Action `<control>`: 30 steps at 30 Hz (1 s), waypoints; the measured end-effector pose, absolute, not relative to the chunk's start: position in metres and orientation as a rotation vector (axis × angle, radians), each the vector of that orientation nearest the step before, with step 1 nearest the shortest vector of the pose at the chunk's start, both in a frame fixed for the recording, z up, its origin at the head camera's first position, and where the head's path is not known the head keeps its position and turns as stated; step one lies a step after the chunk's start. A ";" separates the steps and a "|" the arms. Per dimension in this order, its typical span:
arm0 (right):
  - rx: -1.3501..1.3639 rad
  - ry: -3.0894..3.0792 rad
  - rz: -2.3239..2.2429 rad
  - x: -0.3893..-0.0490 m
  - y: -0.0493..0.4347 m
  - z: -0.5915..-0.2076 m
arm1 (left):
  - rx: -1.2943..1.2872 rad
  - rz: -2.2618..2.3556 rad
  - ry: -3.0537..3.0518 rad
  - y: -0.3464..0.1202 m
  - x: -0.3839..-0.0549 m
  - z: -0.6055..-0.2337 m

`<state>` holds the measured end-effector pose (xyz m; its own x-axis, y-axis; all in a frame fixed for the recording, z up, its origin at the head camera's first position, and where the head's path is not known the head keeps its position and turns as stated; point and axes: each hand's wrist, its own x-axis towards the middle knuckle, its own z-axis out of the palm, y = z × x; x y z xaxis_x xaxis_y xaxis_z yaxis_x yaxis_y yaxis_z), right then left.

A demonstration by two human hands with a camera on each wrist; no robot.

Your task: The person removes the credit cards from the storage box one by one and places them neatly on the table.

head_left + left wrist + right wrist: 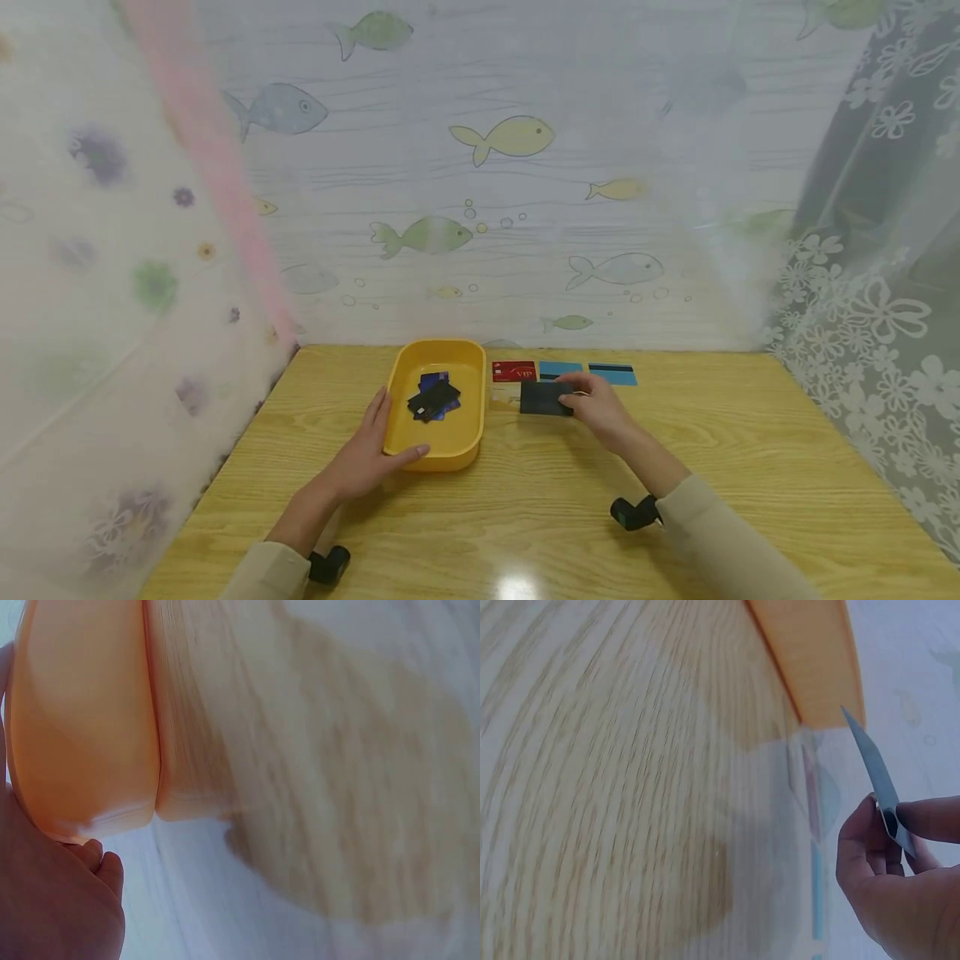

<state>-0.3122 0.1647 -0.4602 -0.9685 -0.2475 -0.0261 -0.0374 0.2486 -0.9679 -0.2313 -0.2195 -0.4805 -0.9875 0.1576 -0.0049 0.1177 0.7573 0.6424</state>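
Observation:
A yellow plastic tray (pixel 408 446) stands on the table with a small pile of dark blue and black cards (pixel 435 397) inside. My left hand (pixel 367 458) holds its near left corner, fingers along the outer wall and thumb across the near rim. In the left wrist view, fingertips (pixel 111 871) curl beside the orange-looking tray wall (pixel 82 727). To the right of the tray, my right hand (pixel 600 408) pinches a dark card (pixel 542 398) between thumb and fingers. Seen nearly edge-on in the right wrist view, that card (pixel 877 769) looks thin and grey. It partly covers a beige card (pixel 506 396).
Behind the dark card runs a row of cards: a red VIP card (pixel 513 372), a blue card (pixel 558 368) and another blue card with a black stripe (pixel 612 374). The wood-grain table (pixel 510 508) meets a fish-patterned curtain (pixel 420 308) at the back.

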 end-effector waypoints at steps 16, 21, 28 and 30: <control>-0.212 2.384 -1.746 -0.321 0.181 -0.470 | 0.207 1.040 2.895 -0.219 -0.233 -0.482; -0.187 2.420 -1.710 -0.327 0.181 -0.475 | 0.210 1.051 2.896 -0.219 -0.233 -0.484; -0.267 2.552 -1.557 -0.331 0.185 -0.479 | 0.212 1.049 2.888 -0.219 -0.233 -0.482; -0.294 2.603 -1.496 -0.333 0.187 -0.480 | 0.216 1.050 2.887 -0.219 -0.232 -0.481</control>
<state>-0.3328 0.1866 -0.4796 -0.9733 -0.2292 -0.0108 -0.1061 0.4911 -0.8646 -0.2325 -0.2189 -0.4809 -0.9882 0.1528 -0.0102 0.1105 0.7578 0.6431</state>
